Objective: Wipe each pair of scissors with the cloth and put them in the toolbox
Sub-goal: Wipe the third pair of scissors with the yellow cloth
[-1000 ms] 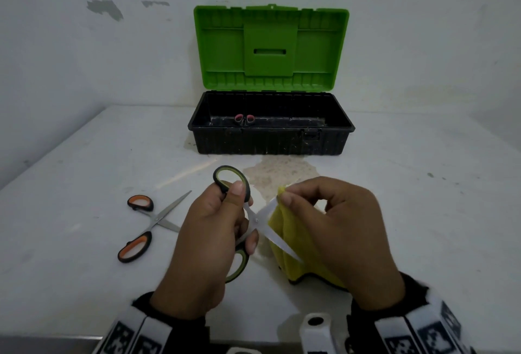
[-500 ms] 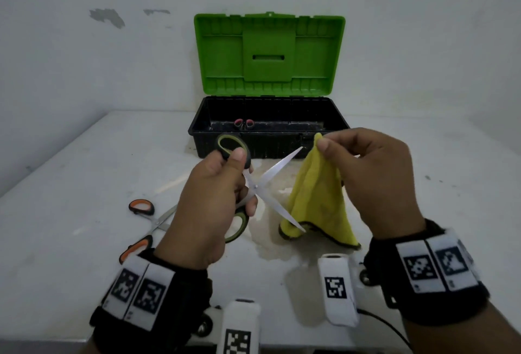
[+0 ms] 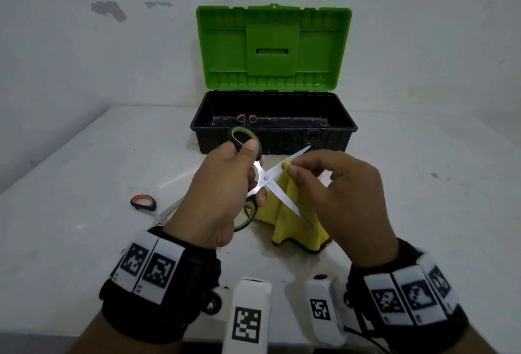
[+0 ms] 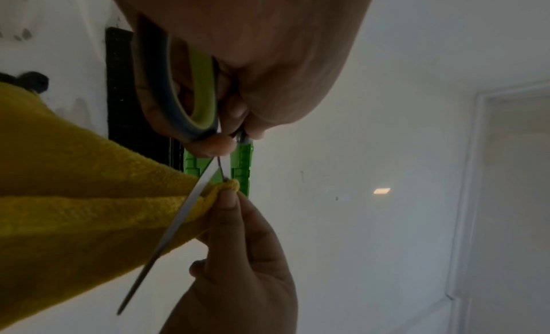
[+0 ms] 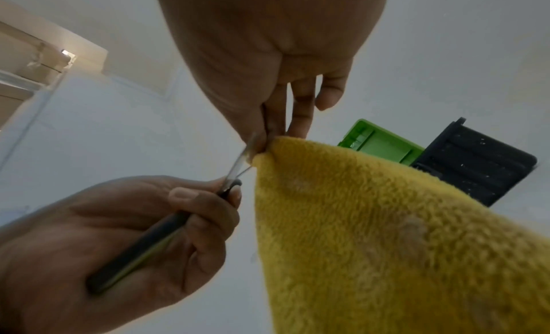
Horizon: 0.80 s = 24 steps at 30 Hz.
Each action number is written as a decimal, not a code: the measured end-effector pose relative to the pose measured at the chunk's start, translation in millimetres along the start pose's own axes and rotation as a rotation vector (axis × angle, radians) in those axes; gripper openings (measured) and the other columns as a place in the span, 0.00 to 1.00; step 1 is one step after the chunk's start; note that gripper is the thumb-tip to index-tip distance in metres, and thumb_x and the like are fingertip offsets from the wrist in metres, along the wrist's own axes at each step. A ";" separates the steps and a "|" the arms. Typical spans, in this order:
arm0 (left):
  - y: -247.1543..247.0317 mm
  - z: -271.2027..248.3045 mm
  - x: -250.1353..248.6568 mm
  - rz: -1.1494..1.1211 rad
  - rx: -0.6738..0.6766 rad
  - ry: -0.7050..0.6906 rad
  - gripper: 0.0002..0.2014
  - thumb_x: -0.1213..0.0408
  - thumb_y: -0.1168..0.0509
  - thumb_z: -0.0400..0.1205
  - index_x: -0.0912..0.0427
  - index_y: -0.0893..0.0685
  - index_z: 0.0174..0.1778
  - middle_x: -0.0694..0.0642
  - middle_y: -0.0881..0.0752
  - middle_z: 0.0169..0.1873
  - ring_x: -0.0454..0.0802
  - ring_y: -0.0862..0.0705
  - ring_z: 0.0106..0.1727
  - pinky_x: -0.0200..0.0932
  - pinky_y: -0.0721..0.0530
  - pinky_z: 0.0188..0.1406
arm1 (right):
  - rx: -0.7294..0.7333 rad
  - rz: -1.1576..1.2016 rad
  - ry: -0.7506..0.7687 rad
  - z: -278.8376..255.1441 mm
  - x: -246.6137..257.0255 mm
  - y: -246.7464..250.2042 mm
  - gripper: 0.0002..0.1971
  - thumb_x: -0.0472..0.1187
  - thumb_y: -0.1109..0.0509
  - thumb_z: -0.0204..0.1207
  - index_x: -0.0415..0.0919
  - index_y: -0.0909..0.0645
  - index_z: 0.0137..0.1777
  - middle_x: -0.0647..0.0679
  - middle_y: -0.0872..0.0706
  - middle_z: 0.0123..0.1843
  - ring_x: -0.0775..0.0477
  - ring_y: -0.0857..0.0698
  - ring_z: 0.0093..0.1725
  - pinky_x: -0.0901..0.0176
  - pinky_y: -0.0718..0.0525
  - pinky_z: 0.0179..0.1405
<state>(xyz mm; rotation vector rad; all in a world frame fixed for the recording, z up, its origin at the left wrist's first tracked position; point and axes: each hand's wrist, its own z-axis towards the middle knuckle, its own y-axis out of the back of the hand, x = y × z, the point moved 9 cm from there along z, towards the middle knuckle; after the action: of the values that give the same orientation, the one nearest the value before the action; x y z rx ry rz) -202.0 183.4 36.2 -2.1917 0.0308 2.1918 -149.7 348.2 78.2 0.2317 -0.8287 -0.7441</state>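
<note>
My left hand (image 3: 225, 187) grips the handles of the green-and-black scissors (image 3: 266, 177), blades spread wide in an X above the table. My right hand (image 3: 335, 193) pinches a fold of the yellow cloth (image 3: 290, 224) around the upper blade near the pivot; the cloth's lower part rests on the table. In the left wrist view the cloth (image 4: 89, 209) wraps the blade under the right thumb. The right wrist view has the cloth (image 5: 387, 233) hanging from the pinch. Orange-handled scissors (image 3: 143, 202) lie on the table to the left, partly hidden by my left wrist. Behind stands the toolbox (image 3: 273, 140), lid up.
Red-handled scissors (image 3: 246, 119) lie inside the toolbox at its left. The green lid (image 3: 273, 46) leans against the white wall behind. The white table (image 3: 84, 173) has a stained patch in front of the box and its front edge runs below my wrists.
Both hands rose from the table. The right hand first lifted the cloth clear of the blades, then came back down and pinched it onto the upper blade near the pivot.
</note>
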 end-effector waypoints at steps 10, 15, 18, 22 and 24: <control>-8.2 -6.8 3.1 0.048 0.031 -0.014 0.16 0.55 0.43 0.90 0.64 0.21 0.45 0.48 0.32 0.18 0.49 0.26 0.18 0.40 0.23 0.23 | -0.051 0.014 -0.089 -6.5 -8.7 1.0 0.03 0.40 0.22 0.75 0.49 0.11 0.41 0.63 0.14 0.34 0.60 0.16 0.39 0.79 0.25 0.39; -5.7 -9.0 2.5 0.052 0.013 -0.025 0.18 0.54 0.43 0.89 0.66 0.22 0.46 0.49 0.33 0.19 0.51 0.27 0.19 0.42 0.24 0.24 | -0.069 -0.013 -0.093 -2.8 -8.5 6.1 0.02 0.40 0.23 0.75 0.49 0.10 0.43 0.62 0.13 0.36 0.61 0.16 0.40 0.81 0.26 0.41; -5.2 -10.8 -2.1 0.071 0.010 -0.054 0.17 0.54 0.43 0.89 0.65 0.21 0.45 0.47 0.32 0.19 0.50 0.27 0.19 0.46 0.23 0.27 | -0.033 -0.055 0.075 -6.9 17.4 0.9 0.02 0.38 0.22 0.75 0.46 0.10 0.45 0.57 0.11 0.39 0.58 0.17 0.41 0.74 0.24 0.45; -6.5 -14.2 -9.5 0.166 0.008 -0.117 0.17 0.52 0.44 0.89 0.62 0.22 0.44 0.47 0.27 0.16 0.53 0.23 0.21 0.49 0.22 0.28 | 0.042 -0.149 0.275 -13.1 38.2 -16.3 0.03 0.39 0.26 0.77 0.43 0.10 0.46 0.51 0.11 0.43 0.52 0.18 0.43 0.58 0.23 0.47; -5.3 -14.7 -12.2 0.217 0.000 -0.141 0.17 0.52 0.44 0.89 0.61 0.23 0.43 0.47 0.25 0.17 0.54 0.22 0.22 0.48 0.22 0.27 | 0.073 -0.177 0.321 -14.5 41.0 -22.2 0.05 0.39 0.28 0.78 0.42 0.10 0.46 0.49 0.11 0.42 0.49 0.18 0.43 0.53 0.22 0.46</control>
<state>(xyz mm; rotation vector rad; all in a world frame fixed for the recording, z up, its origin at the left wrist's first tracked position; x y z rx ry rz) -187.1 187.9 48.5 -2.1178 0.2760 2.4521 -132.1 302.9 82.2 0.4815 -0.5345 -0.8169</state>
